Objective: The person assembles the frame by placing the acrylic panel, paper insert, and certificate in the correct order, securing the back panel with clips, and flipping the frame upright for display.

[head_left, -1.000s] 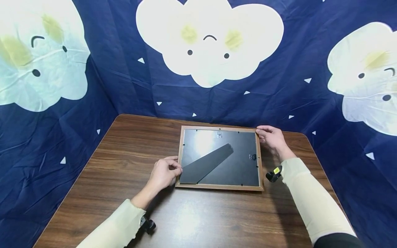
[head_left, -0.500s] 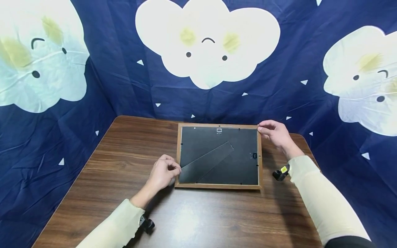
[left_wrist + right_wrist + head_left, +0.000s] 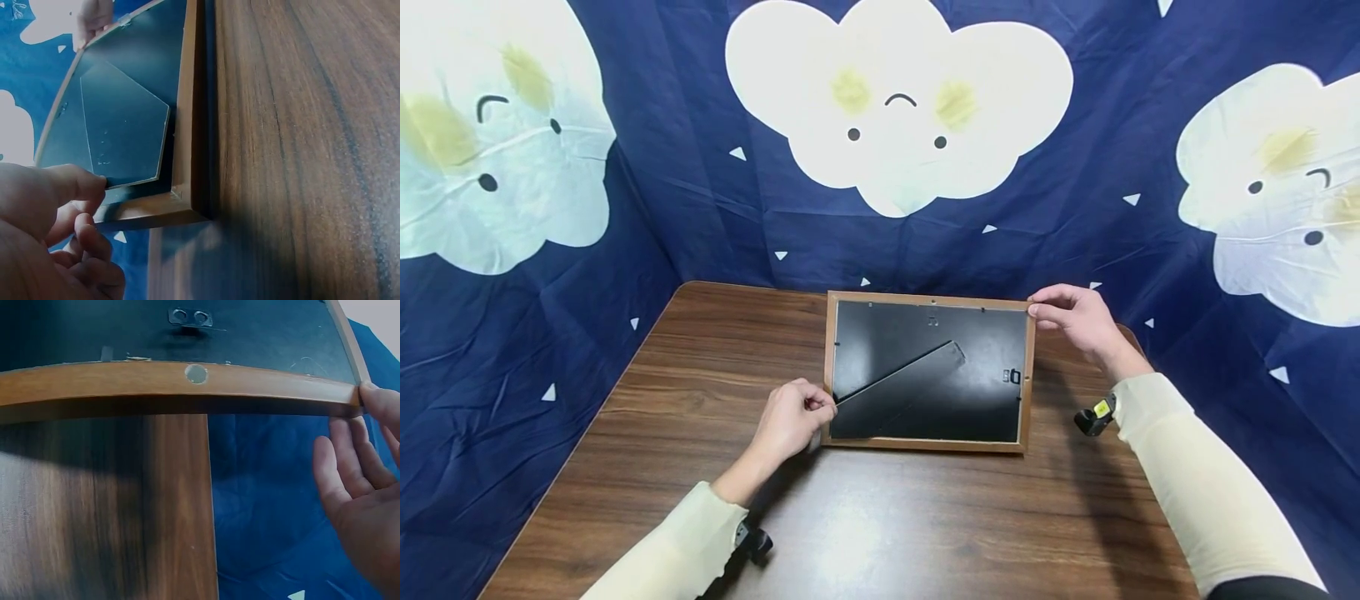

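Observation:
A picture frame (image 3: 977,412) with a wooden border and a black back stands tilted on its long lower edge, its back towards me. A flat black stand leg (image 3: 898,396) lies slantwise across that back. At the frame's left side my left hand (image 3: 788,419) pinches the leg's free corner between thumb and forefinger. The left wrist view shows a narrow dark gap between the stand leg (image 3: 125,128) and the frame's border. My right hand (image 3: 1078,321) pinches the frame's upper right corner, with the thumb on the near side. The frame's front is hidden.
The brown wood-grain table (image 3: 880,533) has rounded far corners. Behind and beside it hangs a dark blue cloth (image 3: 722,225) with white clouds. A small metal hanger (image 3: 1015,377) is fixed near the back panel's right edge.
The frame's upper edge has risen, most at the right corner, so it tilts up more steeply. My right hand has moved up and right with it. The left hand has barely shifted.

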Demonstrator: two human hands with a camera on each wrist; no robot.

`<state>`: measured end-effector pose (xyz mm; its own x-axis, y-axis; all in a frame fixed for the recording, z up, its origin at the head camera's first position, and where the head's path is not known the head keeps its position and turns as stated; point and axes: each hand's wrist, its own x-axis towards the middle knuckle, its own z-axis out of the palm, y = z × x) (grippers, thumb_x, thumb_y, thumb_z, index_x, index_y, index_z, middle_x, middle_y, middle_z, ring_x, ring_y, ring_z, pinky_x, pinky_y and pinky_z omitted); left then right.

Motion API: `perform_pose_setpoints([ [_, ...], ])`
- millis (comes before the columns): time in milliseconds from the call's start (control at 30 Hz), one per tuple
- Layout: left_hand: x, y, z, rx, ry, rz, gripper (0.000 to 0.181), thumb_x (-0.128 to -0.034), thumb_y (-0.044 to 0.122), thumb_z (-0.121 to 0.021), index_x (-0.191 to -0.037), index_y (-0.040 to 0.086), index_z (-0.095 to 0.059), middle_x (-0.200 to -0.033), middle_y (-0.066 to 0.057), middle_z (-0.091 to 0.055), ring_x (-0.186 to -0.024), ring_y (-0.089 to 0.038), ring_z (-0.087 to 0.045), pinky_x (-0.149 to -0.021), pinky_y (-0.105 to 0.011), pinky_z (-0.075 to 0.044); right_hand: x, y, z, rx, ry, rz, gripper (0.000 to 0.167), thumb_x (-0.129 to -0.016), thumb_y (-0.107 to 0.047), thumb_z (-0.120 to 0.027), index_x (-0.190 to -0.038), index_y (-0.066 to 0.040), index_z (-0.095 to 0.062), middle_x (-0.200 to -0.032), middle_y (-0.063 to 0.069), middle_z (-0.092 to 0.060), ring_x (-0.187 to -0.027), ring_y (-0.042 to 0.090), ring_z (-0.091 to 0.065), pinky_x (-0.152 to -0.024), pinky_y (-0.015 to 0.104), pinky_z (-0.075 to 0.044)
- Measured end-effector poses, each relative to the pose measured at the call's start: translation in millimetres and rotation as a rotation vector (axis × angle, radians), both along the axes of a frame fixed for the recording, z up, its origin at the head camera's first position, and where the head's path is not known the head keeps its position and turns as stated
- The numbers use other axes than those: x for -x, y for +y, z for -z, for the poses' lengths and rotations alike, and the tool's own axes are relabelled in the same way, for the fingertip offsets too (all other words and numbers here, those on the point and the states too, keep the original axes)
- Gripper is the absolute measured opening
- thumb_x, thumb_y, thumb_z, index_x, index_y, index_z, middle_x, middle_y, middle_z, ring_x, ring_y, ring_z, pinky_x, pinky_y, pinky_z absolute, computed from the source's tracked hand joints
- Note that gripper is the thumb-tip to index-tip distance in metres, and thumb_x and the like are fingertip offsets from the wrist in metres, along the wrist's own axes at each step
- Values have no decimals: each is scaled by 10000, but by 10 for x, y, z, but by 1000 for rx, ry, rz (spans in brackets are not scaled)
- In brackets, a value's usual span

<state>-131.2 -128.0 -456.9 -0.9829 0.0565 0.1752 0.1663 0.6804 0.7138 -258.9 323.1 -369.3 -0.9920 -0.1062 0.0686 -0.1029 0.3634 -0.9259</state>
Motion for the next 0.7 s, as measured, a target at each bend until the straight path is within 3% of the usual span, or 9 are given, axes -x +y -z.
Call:
perform_pose_setpoints([
  [200, 23, -13, -33, -5, 32, -9, 130, -760, 73, -766, -728, 198, -758, -728, 75, -582, -666, -74, -521, -644, -240, -421, 14, -31, -91, -31, 91, 7, 318, -922, -137, -778, -1164, 48, -688, -956, -115, -742, -839, 60, -703, -740, 256, -610],
  [433, 53, -39, -43, -25, 47, -5, 128, -780, 82, -782, -760, 206, -761, -760, 63, -604, -687, -82, -559, -666, -244, -455, -2, -58, -169, -9, 127, 11, 296, -909, -49, -770, -1156, 90, -683, -941, -124, -742, -800, 46, -699, -705, 233, -602],
  [700, 79, -84, -53, -70, -17, -1, 92, -835, 140, -783, -797, 223, -768, -777, 76, -725, -713, -93, -621, -702, -261, -498, -225, -225, -395, -101, 260, 26, 210, -893, 29, -748, -1086, 99, -706, -942, -34, -761, -745, 13, -687, -680, 167, -562],
])
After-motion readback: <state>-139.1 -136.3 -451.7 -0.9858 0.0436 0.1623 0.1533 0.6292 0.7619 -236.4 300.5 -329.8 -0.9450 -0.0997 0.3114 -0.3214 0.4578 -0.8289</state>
